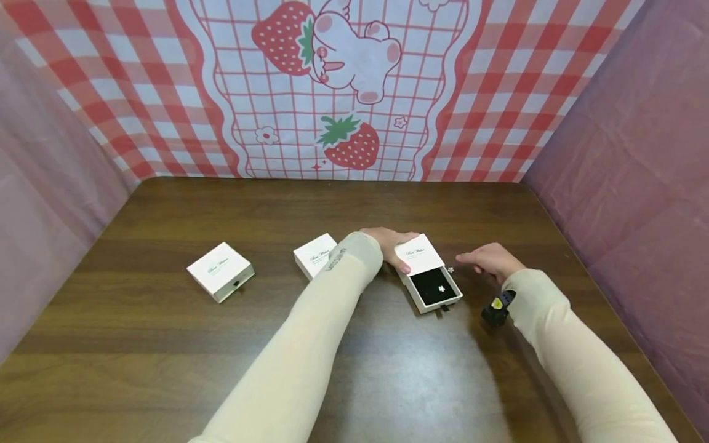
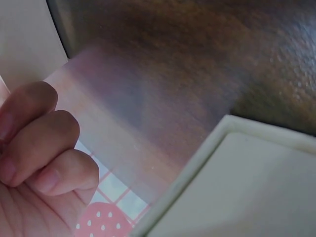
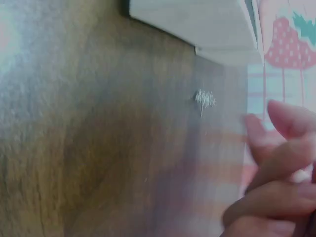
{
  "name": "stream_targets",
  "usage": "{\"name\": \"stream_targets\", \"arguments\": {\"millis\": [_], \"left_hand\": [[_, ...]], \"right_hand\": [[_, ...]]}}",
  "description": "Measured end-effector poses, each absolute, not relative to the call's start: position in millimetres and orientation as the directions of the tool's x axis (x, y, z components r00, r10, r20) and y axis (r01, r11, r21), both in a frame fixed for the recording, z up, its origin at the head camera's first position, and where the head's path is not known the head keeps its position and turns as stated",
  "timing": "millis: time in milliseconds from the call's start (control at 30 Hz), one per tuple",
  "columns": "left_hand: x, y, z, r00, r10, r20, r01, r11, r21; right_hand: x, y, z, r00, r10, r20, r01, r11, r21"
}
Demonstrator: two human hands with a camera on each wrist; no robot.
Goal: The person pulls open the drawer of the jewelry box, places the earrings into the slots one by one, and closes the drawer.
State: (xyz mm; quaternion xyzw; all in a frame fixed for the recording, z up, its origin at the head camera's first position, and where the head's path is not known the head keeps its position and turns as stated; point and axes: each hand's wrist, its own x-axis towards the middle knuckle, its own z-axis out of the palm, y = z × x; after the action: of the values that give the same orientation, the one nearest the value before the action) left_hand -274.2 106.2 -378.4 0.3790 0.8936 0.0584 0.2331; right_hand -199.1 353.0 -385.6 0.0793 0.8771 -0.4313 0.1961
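My left hand (image 1: 386,243) holds a white drawer-style jewelry box (image 1: 419,253) by its sleeve, thumb on the near side and index finger at the far edge. Its other fingers (image 2: 42,143) are curled in the left wrist view. The box's tray is pulled out toward me, showing a black pad (image 1: 428,288) with one small white flower-shaped earring (image 1: 441,288) on it. A second flower earring (image 1: 450,269) lies on the table just right of the box. My right hand (image 1: 492,261) is beside it, index finger extended toward it; in the right wrist view the fingertips are apart from this earring (image 3: 204,98).
Two more white boxes with printed lids rest on the brown table (image 1: 166,344): a closed box (image 1: 220,271) at the left and another box (image 1: 314,253) partly hidden by my left sleeve. A checked strawberry cloth (image 1: 354,92) hangs behind the table, pink cloth at both sides.
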Motion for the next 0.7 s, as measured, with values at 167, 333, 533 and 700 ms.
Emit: {"name": "stream_targets", "arguments": {"millis": [167,333,533,700], "left_hand": [[-275.6,105.6,-378.4,-0.61,0.699,-0.373,0.633,0.713,0.301],[-274.4,105.6,-377.4,-0.6,0.708,-0.372,0.642,0.704,0.304],[-273.2,106.4,-376.2,-0.605,0.697,-0.384,0.627,0.715,0.309],[-271.0,106.5,-374.1,-0.604,0.699,-0.382,0.63,0.713,0.309]], "right_hand": [[-201.9,361.1,-386.7,-0.811,-0.054,-0.583,0.45,0.58,-0.679],[-204.6,363.6,-391.1,-0.789,-0.079,-0.609,0.486,0.528,-0.697],[-206.0,362.1,-400.2,-0.828,-0.085,-0.554,0.47,0.435,-0.768],[-205.1,354.1,-403.9,-0.85,-0.061,-0.524,0.435,0.481,-0.761]]}}
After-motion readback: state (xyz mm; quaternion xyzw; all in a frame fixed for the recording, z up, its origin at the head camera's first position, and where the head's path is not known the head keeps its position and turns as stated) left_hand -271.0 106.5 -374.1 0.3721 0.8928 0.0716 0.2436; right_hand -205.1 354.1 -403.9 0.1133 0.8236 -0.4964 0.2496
